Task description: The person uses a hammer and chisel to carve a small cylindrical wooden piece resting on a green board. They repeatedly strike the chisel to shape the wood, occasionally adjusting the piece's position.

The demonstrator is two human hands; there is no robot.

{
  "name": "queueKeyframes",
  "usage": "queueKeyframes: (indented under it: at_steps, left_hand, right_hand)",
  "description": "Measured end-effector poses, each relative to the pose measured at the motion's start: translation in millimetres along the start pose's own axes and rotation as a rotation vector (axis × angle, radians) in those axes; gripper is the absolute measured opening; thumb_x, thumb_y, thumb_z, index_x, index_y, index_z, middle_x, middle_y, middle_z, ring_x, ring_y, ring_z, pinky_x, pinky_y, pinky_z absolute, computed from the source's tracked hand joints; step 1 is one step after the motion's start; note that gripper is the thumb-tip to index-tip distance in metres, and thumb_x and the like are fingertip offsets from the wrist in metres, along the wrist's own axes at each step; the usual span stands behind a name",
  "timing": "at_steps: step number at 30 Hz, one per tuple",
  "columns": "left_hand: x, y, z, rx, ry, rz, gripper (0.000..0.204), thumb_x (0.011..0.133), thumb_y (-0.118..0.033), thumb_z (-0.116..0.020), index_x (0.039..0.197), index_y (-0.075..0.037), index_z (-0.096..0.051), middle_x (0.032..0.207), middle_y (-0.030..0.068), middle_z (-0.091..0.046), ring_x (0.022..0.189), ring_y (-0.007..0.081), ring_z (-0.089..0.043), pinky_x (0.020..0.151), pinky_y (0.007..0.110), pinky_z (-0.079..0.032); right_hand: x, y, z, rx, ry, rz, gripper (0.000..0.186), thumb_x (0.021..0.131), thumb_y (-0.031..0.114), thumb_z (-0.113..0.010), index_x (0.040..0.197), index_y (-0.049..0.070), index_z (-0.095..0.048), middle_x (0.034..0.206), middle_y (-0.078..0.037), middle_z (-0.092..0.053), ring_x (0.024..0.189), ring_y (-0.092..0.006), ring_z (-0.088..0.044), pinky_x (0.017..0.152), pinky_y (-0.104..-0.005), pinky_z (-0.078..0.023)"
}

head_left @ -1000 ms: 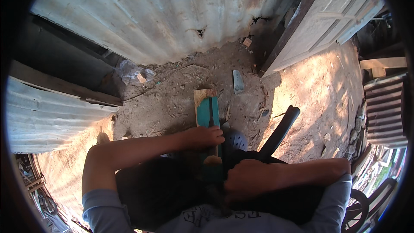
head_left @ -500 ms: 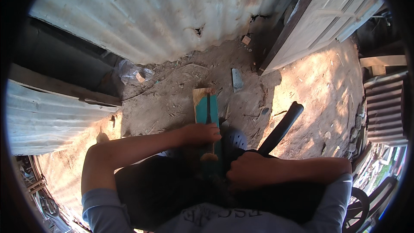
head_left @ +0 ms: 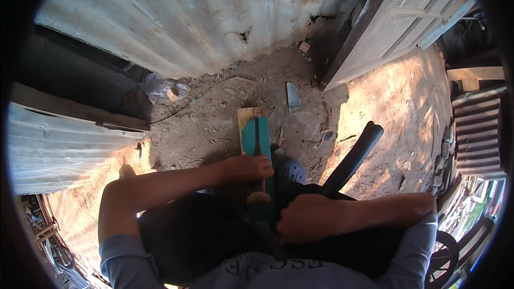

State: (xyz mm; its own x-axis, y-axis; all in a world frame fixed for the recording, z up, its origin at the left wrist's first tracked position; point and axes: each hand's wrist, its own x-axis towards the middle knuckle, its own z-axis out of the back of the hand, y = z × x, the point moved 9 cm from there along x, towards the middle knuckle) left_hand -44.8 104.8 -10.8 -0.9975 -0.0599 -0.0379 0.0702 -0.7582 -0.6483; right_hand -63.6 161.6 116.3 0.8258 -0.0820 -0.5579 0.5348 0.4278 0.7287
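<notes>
My left hand (head_left: 251, 168) is closed around a chisel (head_left: 257, 142). Its dark narrow blade points away from me along a teal-painted wooden board (head_left: 263, 128), and its frayed tan handle end shows on the near side of my fist. The board lies lengthwise in front of me, with bare wood at its far end and left edge. Just right of the board, my right hand (head_left: 305, 218) is a fist around what looks like a hammer. Its thick black handle (head_left: 353, 158) sticks out to the upper right; the head is mostly lost in dark shadow by the board.
A shoe with holes (head_left: 293, 171) is beside the board. On the dirt floor lie a flat grey piece (head_left: 293, 97), a small block (head_left: 304, 47) and clear plastic (head_left: 160, 90). Corrugated metal (head_left: 187, 16) stands ahead, a wooden door (head_left: 396, 27) to the right.
The black handle has shifted slightly and looks a little larger. My right hand has moved slightly left. My left hand keeps its grip on the chisel, in nearly the same place.
</notes>
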Motion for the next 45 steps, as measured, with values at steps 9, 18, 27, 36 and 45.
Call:
queueKeyframes:
  at_steps: [9,18,27,36,45]
  left_hand:
    - [2,1,1,-0.01,-0.029,-0.013,0.023,0.071,-0.008,-0.061,0.089,-0.003,-0.048,0.089,0.0095,-0.049,0.094,0.0245,-0.053,0.063,0.034,-0.054]
    - [6,-4,11,-0.033,-0.025,-0.014,0.029,0.066,-0.008,-0.067,0.087,-0.004,-0.048,0.089,0.0092,-0.049,0.093,0.0251,-0.052,0.065,0.036,-0.052]
    - [10,0,3,-0.008,0.037,0.004,0.013,0.08,-0.008,-0.052,0.093,-0.004,-0.048,0.093,0.0097,-0.05,0.095,0.0249,-0.054,0.068,0.035,-0.053]
    - [8,2,-3,0.014,0.048,-0.006,0.015,0.079,-0.01,-0.053,0.092,-0.006,-0.049,0.091,0.0092,-0.049,0.096,0.0241,-0.054,0.066,0.035,-0.054]
    - [2,3,-9,0.038,0.035,-0.006,0.015,0.078,-0.011,-0.054,0.091,-0.006,-0.048,0.091,0.0087,-0.049,0.092,0.024,-0.055,0.063,0.035,-0.054]
  right_hand:
    - [-1,4,5,0.106,-0.084,0.078,0.039,0.088,0.042,-0.052,0.081,0.005,-0.064,0.069,-0.018,-0.063,0.071,-0.0379,-0.064,0.062,-0.048,-0.052]
    - [-3,8,16,-0.083,-0.151,0.021,0.033,0.089,0.034,-0.051,0.074,0.007,-0.061,0.063,-0.015,-0.062,0.063,-0.0336,-0.065,0.054,-0.0427,-0.052]
    - [-1,9,12,-0.088,-0.121,0.014,0.025,0.085,0.026,-0.054,0.073,0.006,-0.064,0.062,-0.014,-0.063,0.062,-0.0316,-0.066,0.055,-0.0402,-0.053]
    - [-1,2,10,-0.133,-0.147,0.001,0.026,0.083,0.026,-0.056,0.068,0.006,-0.062,0.062,-0.013,-0.063,0.063,-0.0306,-0.066,0.054,-0.0404,-0.052]
    - [3,-9,6,-0.07,-0.122,-0.054,0.028,0.083,0.028,-0.054,0.068,0.006,-0.063,0.065,-0.015,-0.063,0.066,-0.0328,-0.066,0.055,-0.042,-0.053]
